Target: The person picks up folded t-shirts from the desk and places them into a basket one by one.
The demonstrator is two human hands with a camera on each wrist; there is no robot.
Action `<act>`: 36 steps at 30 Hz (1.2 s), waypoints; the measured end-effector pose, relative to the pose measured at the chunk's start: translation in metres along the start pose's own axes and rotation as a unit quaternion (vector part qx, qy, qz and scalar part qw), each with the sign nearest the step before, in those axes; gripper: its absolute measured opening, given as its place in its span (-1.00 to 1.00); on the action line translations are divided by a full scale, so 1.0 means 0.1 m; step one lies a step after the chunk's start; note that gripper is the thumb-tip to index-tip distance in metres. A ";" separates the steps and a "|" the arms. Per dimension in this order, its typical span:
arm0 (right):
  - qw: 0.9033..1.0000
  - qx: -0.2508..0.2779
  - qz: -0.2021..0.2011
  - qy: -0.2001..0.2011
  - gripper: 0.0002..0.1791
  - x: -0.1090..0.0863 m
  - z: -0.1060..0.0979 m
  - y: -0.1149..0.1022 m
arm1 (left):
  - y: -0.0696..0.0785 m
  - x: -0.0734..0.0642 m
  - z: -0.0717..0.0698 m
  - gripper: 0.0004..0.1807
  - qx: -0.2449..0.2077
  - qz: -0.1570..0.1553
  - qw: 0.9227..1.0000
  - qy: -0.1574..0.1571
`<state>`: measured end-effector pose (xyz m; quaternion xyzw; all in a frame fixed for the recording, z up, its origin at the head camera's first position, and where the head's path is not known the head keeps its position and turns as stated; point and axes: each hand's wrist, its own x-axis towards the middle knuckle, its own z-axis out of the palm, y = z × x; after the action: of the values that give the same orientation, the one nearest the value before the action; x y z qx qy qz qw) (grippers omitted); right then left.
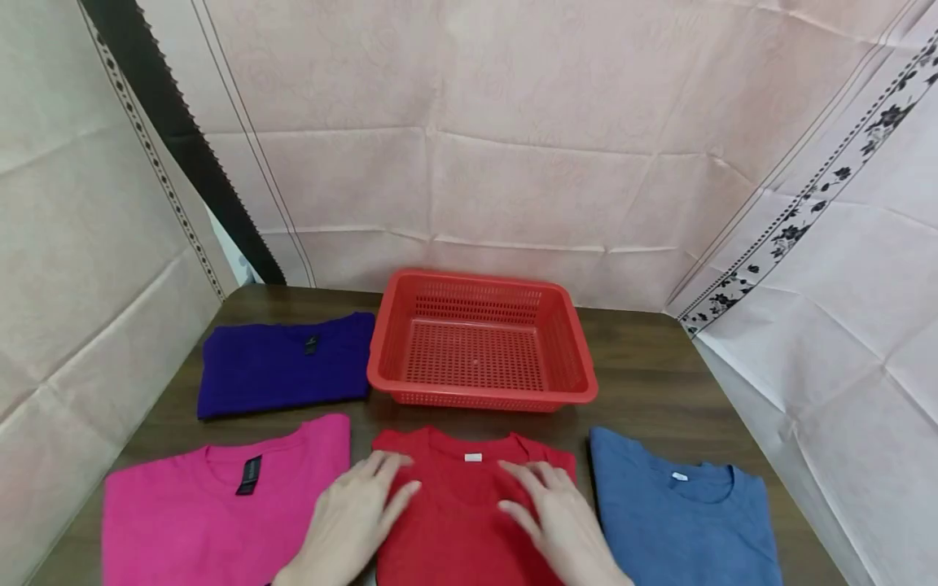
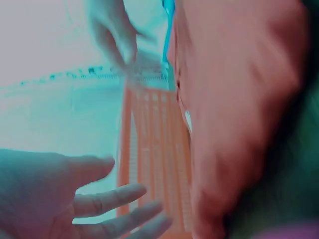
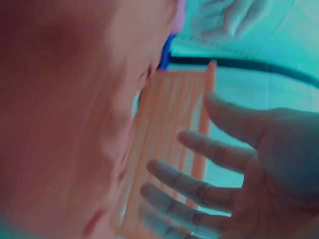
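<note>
A folded red T-shirt [image 1: 469,505] lies at the front middle of the table, its collar toward the back and a small white label at the neck. My left hand [image 1: 352,513] is over its left edge, overlapping the folded pink T-shirt [image 1: 190,521] as well. Over the red shirt's right side is my right hand [image 1: 563,521]. Both hands have spread, loosely bent fingers and hold nothing. In the left wrist view, the left hand's fingers [image 2: 112,201] stand apart beside the red cloth [image 2: 239,99]; the right wrist view shows the right fingers [image 3: 199,184] likewise spread.
Behind the red shirt stands a red plastic basket [image 1: 381,358] with nothing in it. A folded dark purple shirt [image 1: 286,370] lies to its left. At the front right is a folded blue T-shirt [image 1: 681,521]. Pale cloth [image 1: 513,163] hangs behind the table and along both sides.
</note>
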<state>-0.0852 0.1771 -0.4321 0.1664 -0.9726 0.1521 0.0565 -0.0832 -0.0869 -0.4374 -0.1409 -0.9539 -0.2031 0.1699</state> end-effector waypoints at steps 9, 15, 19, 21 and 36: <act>0.974 -0.011 0.209 -0.081 -0.85 -0.26 -0.16 0.62 | -0.46 -0.13 -0.20 -0.80 -0.008 -0.176 0.973 -0.149; 0.963 0.020 0.240 -0.120 -0.71 -0.32 -0.08 0.77 | -0.46 -0.23 -0.08 -0.68 -0.016 -0.179 0.968 -0.177; 0.959 0.075 0.252 -0.104 -0.58 -0.27 0.03 0.71 | -0.35 -0.22 0.06 -0.60 -0.069 -0.181 0.958 -0.210; 0.957 0.107 0.250 -0.098 -0.56 -0.25 0.09 0.67 | -0.29 -0.21 0.13 -0.55 -0.100 -0.180 0.955 -0.215; 0.755 0.565 0.285 -0.172 -0.26 -0.23 0.29 0.55 | -0.07 -0.17 0.41 -0.18 -0.530 -0.235 0.770 -0.267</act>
<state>-0.0843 0.2245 -0.4785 -0.0938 -0.7053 0.6519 -0.2625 -0.0813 -0.0781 -0.4815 -0.0287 -0.7055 -0.6640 -0.2461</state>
